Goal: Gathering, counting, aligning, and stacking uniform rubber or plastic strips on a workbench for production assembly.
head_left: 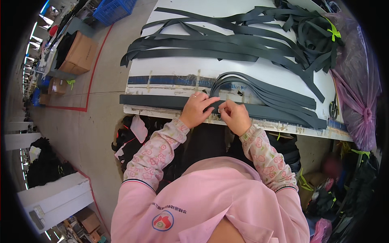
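Observation:
A flat dark grey fabric strip (pixel 154 101) lies along the near edge of the white table, and both hands are on it. My left hand (pixel 195 110) is closed on the strip near the middle, thumb and fingers at its edge. Close beside it, my right hand (pixel 236 116) pinches the strip, its fingertips pressed together. What lies between the fingertips is mostly hidden. Behind the hands a bundle of similar strips (pixel 259 91) arches up, and its ends run together to the right. Farther back, several long loose strips (pixel 210 42) spread across the white table (pixel 166 69).
A tangled strip pile (pixel 314 38) with a yellow-green tie sits at the far right. Dark-handled scissors (pixel 333 109) lie at the right edge, beside a purple plastic bag (pixel 354 77). Leftward on the floor stand a cardboard box (pixel 81 54) and a blue crate (pixel 115 11).

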{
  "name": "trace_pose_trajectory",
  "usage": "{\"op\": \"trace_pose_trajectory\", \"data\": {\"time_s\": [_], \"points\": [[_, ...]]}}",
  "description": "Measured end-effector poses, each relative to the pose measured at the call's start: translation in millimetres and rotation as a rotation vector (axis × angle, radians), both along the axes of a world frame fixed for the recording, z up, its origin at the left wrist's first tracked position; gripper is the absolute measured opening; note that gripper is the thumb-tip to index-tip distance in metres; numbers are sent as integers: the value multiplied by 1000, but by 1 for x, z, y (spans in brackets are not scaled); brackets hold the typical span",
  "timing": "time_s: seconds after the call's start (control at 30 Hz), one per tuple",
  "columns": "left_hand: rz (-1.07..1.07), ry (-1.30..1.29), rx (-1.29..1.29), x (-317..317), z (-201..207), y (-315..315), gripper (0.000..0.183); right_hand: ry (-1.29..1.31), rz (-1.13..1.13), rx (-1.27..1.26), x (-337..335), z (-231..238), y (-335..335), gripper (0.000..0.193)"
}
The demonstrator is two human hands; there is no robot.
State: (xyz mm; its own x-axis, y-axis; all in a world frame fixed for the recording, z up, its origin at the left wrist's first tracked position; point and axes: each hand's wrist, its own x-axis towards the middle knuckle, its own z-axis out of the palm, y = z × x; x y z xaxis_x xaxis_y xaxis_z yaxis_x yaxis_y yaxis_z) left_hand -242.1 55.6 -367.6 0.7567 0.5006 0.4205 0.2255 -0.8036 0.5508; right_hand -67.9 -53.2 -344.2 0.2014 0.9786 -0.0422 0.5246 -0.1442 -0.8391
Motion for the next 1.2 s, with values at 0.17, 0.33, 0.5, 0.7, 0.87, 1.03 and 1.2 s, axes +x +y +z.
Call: {"op": "trace_pose_trajectory", "data": {"time_s": [0.17, 0.33, 0.5, 0.7, 0.87, 1.03, 1.2], "points": [[12, -14, -5, -4, -4, 2, 47, -59, -36, 12, -12, -7, 4, 7], [12, 25, -2, -4, -6, 2, 44, -108, -57, 9, -17, -8, 7, 7], [17, 35, -8, -3, -5, 1, 43, -176, -76, 26, -19, -12, 7, 7], [9, 43, -8, 0, -4, 0, 42, 230, -128, -50, 17, -13, -12, 12], [-20, 49, -16, -3, -1, 2, 43, 229, -330, -65, 123, 0, -65, 8], [-5, 75, -34, -4, 2, 4, 48, 142, -277, -71, 141, -3, -94, 9], [-16, 74, -45, 0, 0, 2, 48, 9, -288, -38, 136, 1, -95, 9]]}}
